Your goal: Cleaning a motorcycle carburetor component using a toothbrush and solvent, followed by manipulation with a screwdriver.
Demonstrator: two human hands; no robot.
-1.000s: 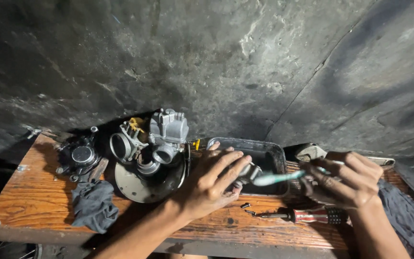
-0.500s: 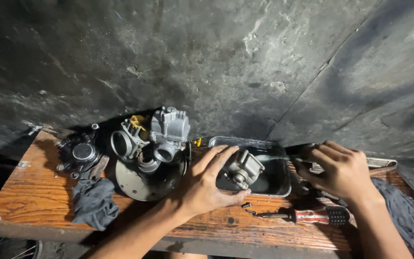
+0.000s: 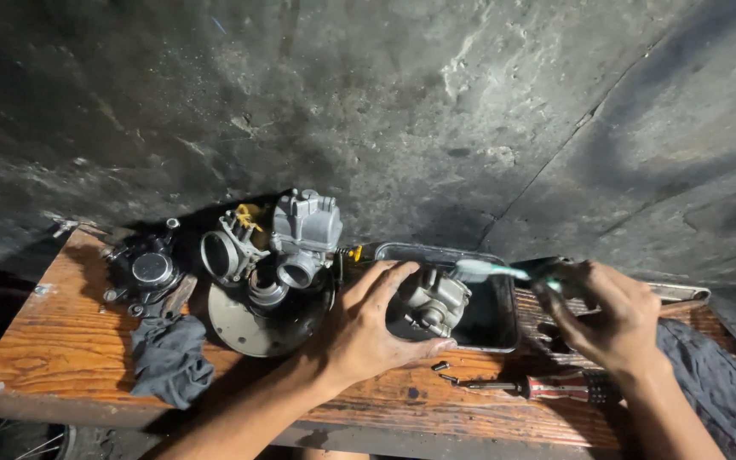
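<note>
- The left hand is wrapped around a small grey metal engine part. Its grip is clamped on that part, with the fingers on top and the thumb low down.
- The metal part sits over the left side of a dark metal tray that rests on the wooden bench.
- The right hand holds a toothbrush with a pale green handle. Its grip is closed tight on the handle.
- The head of the toothbrush points left and is right at the top of the metal part. I cannot tell if the bristles touch it.
- A screwdriver with a red and clear handle lies on the bench, just in front of the tray and under the right hand.
- Two little dark screws lie on the bench near the tip of the screwdriver.
- A round metal plate lies on the bench to the left of the left hand.
- More grey engine pieces stand on and behind the plate, close to the wall.
- A black round part sits further left, near the back of the bench.
- A dark grey rag lies crumpled in front of that black part.
- Another dark cloth lies at the right end of the bench, by the right arm.
- Behind it all is a rough, sooty grey wall.
</note>
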